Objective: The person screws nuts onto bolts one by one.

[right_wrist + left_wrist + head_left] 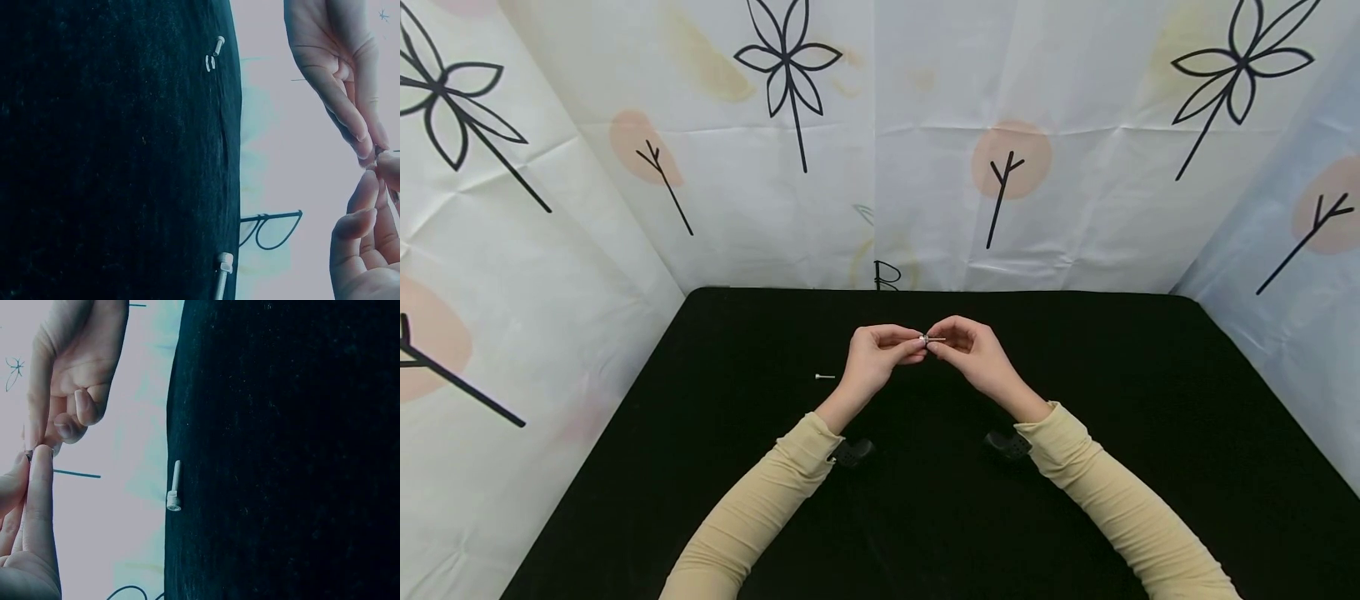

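In the head view my left hand [876, 354] and right hand [977, 350] meet above the dark table, fingertips almost touching. Between them they pinch a small silver bolt [936, 339], its thin shank pointing right. The thumb and index finger of the left hand hold its thick end; the right fingertips close on it just beside them, hiding part of it. Another bolt [825, 377] lies on the table left of the left hand. The left wrist view shows that table bolt [175, 487] larger, with a cylindrical head and a collar like a nut.
Right wrist view: a bolt [224, 269] with a nut-like collar lies near the bottom, and a smaller-looking one [219, 47] near the top beside two pale slivers [210, 63], too small to identify. A black cloth [925, 517] covers the table; a printed white curtain [925, 208] surrounds it.
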`<action>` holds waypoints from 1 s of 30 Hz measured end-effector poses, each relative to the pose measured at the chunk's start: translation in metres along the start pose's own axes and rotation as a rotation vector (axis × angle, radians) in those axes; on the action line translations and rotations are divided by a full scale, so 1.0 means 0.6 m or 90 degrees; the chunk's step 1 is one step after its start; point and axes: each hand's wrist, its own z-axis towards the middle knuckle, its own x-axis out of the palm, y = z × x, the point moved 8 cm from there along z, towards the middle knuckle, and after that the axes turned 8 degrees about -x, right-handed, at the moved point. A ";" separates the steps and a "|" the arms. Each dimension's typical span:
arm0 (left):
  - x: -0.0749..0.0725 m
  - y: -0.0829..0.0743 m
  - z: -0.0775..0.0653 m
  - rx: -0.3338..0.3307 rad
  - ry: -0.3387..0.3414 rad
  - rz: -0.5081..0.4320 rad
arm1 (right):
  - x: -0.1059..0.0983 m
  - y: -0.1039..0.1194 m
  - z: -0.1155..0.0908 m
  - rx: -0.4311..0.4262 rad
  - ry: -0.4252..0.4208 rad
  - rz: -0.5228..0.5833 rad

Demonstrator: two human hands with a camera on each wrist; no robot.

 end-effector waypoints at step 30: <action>0.000 0.001 0.001 0.004 0.005 -0.017 | 0.003 0.007 0.001 -0.004 0.013 -0.054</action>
